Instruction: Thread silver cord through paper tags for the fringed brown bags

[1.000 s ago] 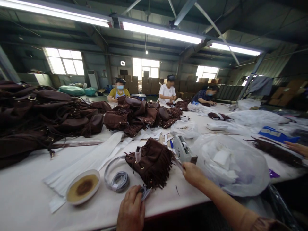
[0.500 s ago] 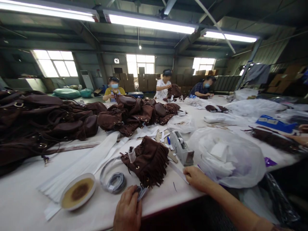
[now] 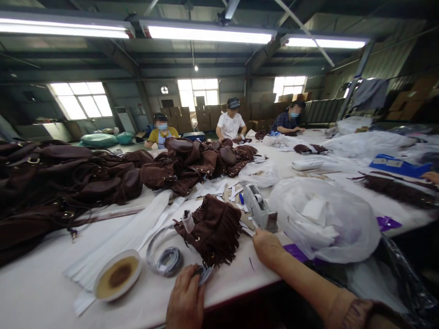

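A dark brown fringed bag (image 3: 214,228) lies on the white table, with a small white wrap (image 3: 188,222) on its left part. At the front edge my left hand (image 3: 187,297) is closed round a grey coiled strap (image 3: 206,276). My right hand (image 3: 266,246) is closed beside the front of the grey tape dispenser (image 3: 259,208); what its fingers hold, if anything, is too small to make out. Another grey coil (image 3: 169,261) lies left of the bag, near a round dish (image 3: 118,275) with a yellowish, brown-centred content.
Brown bags (image 3: 85,169) are piled at the left and back. White strips (image 3: 120,237) lie left of centre. A large clear plastic bag (image 3: 324,224) stands at the right, near a blue holder (image 3: 399,165). Several people work across the table.
My right hand has moved left, nearer the tape dispenser's front, and the pale strip by its fingers no longer shows clearly. The person in white has lowered a brown item.
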{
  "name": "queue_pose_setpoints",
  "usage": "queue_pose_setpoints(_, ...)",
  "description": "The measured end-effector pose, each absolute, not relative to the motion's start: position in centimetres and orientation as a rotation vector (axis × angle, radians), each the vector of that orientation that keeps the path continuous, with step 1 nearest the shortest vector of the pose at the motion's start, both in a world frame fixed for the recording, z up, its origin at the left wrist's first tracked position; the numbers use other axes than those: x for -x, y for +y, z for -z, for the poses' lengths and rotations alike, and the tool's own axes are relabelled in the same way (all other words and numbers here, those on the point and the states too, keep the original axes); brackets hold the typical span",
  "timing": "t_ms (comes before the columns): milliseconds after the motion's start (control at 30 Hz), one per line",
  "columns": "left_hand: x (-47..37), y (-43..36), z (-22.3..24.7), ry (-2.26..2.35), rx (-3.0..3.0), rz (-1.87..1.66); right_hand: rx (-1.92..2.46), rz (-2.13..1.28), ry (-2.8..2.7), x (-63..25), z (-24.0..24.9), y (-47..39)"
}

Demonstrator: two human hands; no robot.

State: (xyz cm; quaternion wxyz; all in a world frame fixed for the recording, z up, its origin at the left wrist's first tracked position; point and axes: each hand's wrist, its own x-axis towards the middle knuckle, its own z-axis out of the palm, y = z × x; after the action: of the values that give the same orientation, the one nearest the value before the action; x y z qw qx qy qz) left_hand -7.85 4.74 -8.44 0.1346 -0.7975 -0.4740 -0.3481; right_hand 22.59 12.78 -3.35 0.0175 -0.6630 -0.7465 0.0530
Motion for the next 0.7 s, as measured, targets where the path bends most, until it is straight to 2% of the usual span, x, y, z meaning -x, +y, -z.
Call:
queue_pose_setpoints(167,7.8,4.7,8.6,-1.393,2.303,1.018,1.915,-0.235,-2.245,-24.7,3.0,11.1)
queue_pose_setpoints(233,7.7,4.7,8.4,-1.444,2.328,1.061,1.768,-0.45,-2.124,-25.0,3.0,9.5)
queue_pose_setpoints(367,7.3,4.8,6.1,-1.714,2.494,1.268,1.535,-1.085,-1.755,-23.0,2.9,5.8)
queue_pose_setpoints(500,6.9,5.0,1.8,-2.568,2.573,1.71,1.412,-1.378,-1.602,-19.4,2.9,2.9)
queue_pose_setpoints(600,6.8,5.3,-0.4,-3.229,2.116,2.259,1.453,-1.542,-1.471,-17.3,3.3,2.0)
queue_pose_setpoints(700,6.6,5.4,-1.0,-3.437,1.634,2.666,1.536,-1.583,-1.392,-15.8,3.5,2.0)
